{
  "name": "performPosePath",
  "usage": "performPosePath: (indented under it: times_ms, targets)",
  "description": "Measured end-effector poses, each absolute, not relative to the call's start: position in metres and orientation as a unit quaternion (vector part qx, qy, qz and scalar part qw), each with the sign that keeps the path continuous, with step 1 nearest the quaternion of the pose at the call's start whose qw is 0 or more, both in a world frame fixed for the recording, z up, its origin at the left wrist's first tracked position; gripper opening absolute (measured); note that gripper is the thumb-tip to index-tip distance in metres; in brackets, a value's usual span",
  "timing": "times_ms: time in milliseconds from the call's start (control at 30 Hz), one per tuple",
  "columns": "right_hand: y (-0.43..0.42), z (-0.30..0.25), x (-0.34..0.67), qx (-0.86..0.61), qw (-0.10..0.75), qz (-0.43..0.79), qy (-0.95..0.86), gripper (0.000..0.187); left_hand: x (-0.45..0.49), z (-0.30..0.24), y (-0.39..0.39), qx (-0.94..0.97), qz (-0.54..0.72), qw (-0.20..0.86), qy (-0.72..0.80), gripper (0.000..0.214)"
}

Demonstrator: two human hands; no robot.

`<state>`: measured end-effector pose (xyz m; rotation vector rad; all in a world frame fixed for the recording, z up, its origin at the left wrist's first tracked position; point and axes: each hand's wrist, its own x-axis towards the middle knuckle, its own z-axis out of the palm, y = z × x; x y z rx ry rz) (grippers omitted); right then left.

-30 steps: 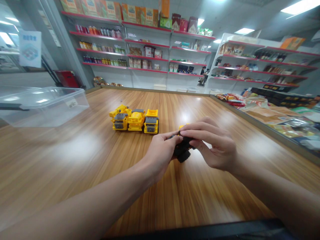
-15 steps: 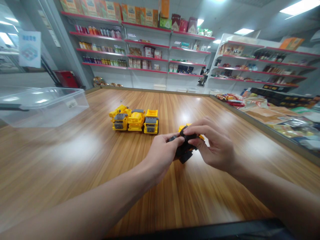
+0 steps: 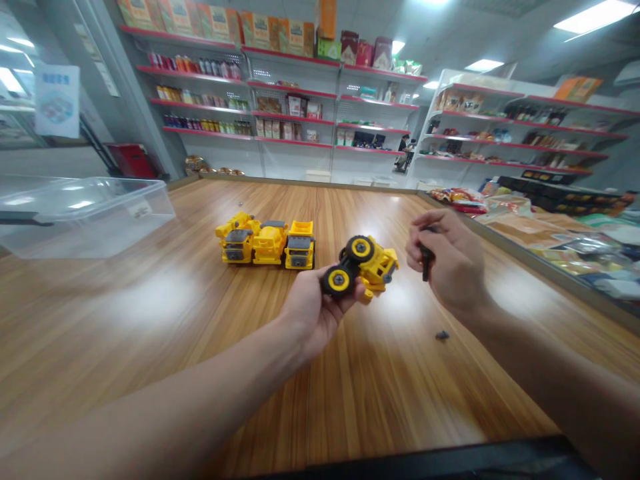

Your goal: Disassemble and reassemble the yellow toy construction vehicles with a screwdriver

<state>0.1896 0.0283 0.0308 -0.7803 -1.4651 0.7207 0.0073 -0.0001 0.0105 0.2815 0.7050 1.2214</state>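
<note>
My left hand point(image 3: 313, 307) grips a yellow toy truck point(image 3: 367, 261) above the wooden table point(image 3: 150, 313). The truck lies tipped on its side, two black-and-yellow wheels facing me. My right hand point(image 3: 450, 260) is off to the right of the truck, closed around a small black part point(image 3: 425, 257). A tiny dark piece point(image 3: 442, 335) lies on the table below my right wrist. Three more yellow toy trucks point(image 3: 267, 243) stand in a row farther back on the table.
A clear plastic bin point(image 3: 85, 213) sits at the table's left edge. Store shelves with goods point(image 3: 280, 100) line the back wall. Packaged snacks point(image 3: 540, 227) fill a display to the right. A dark edge point(image 3: 425, 460) runs along the near side of the table.
My right hand pulled away to the right with a small black part. My left hand turned the truck so its wheels show. A tiny dark piece now lies on the table.
</note>
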Motion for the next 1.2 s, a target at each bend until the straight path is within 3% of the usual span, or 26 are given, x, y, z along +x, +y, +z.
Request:
performPosePath:
  times_ms: [67, 133, 233, 300, 433, 567, 700, 833, 1000, 1200]
  targets:
    - [0.029, 0.027, 0.191, -0.375, 0.516, 0.380, -0.669, 0.011, 0.003, 0.017, 0.001, 0.109, 0.563, 0.760, 0.306, 0.025]
    - [0.026, 0.021, 0.188, -0.376, 0.439, 0.367, -0.728, 0.026, 0.001, 0.022, 0.001, 0.102, 0.559, 0.770, 0.290, 0.028]
    - [0.020, 0.014, 0.184, -0.354, 0.401, 0.258, -0.805, 0.057, 0.000, 0.022, -0.001, 0.115, 0.538, 0.790, 0.269, 0.029]
    - [0.019, 0.014, 0.184, -0.362, 0.416, 0.186, -0.813, 0.065, 0.001, 0.019, -0.002, 0.142, 0.510, 0.804, 0.270, 0.027]
    - [0.025, 0.020, 0.191, -0.354, 0.417, 0.113, -0.829, 0.052, 0.000, 0.009, 0.001, 0.233, 0.465, 0.795, 0.311, 0.024]
    - [0.030, 0.025, 0.195, -0.352, 0.364, 0.102, -0.856, 0.037, -0.006, 0.007, 0.005, 0.294, 0.426, 0.794, 0.318, 0.047]
    - [0.035, 0.024, 0.197, -0.392, 0.356, 0.122, -0.840, 0.039, -0.006, 0.008, 0.003, 0.349, 0.388, 0.804, 0.286, 0.044]
    - [0.048, 0.022, 0.208, -0.439, 0.341, 0.107, -0.824, 0.038, -0.004, 0.005, 0.005, 0.307, 0.444, 0.799, 0.266, 0.040]
    - [0.065, 0.011, 0.223, -0.508, 0.221, 0.044, -0.832, 0.027, -0.010, 0.004, 0.014, 0.234, 0.523, 0.775, 0.267, 0.046]
    - [0.071, -0.007, 0.224, -0.508, 0.159, 0.066, -0.844, 0.028, -0.008, 0.006, 0.015, 0.222, 0.538, 0.750, 0.313, 0.037]
